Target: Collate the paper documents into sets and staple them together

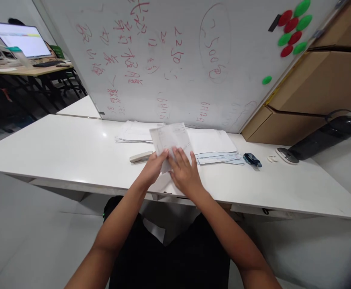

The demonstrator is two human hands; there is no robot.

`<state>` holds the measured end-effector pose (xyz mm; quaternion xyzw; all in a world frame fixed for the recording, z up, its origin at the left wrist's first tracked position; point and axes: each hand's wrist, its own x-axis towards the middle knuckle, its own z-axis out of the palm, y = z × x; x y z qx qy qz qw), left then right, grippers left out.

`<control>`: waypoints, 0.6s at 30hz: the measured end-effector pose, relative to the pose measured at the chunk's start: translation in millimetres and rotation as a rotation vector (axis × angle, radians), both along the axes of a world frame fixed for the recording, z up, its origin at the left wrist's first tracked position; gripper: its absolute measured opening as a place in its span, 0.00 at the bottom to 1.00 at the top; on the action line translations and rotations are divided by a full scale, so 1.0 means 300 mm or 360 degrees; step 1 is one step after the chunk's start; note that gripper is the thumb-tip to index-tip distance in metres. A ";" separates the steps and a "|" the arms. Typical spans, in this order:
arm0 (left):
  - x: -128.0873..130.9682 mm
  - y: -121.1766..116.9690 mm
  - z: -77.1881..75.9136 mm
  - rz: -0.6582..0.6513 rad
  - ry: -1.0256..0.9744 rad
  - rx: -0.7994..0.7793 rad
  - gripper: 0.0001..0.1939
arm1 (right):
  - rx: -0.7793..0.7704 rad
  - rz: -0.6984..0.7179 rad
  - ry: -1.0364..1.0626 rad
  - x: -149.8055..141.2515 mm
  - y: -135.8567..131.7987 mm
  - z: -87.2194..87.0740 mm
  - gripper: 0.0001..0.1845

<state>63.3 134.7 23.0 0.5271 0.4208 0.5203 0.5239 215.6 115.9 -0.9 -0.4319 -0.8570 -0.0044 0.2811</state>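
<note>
Viewing from the head camera, locate the left hand [155, 165] and the right hand [185, 171] near the middle of the white desk [73, 150], toward its front edge. The left hand is narrowed on the paper [173, 135] — thumb on top, at its lower left side. The right hand lies on the face of the same paper, fingers spread; whether its thumb also grips cannot be told. The paper is tilted and slightly blurred, its far end reaching toward the desk's back edge.

Just left of the left hand rests a stapler [141, 157]. Along the back edge lie a left paper stack [136, 131] and a right paper stack [213, 140], one on either side of the held paper. Printed slips [220, 158] extend from the right stack toward the front edge.

Farther toward the right end of the desk, in order: a small dark blue object [252, 159], a small white item [272, 159] and a mouse [287, 155]. Behind the back edge stands a whiteboard [187, 88] — red handwriting, with round magnets [291, 25] at upper right. Cardboard boxes [323, 82] are stacked beside it.
</note>
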 end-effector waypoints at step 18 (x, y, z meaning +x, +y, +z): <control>-0.189 -0.158 -0.096 0.0084 0.0015 -0.0119 0.28 | -0.0798 -0.0242 0.2036 0.190 0.007 -0.065 0.21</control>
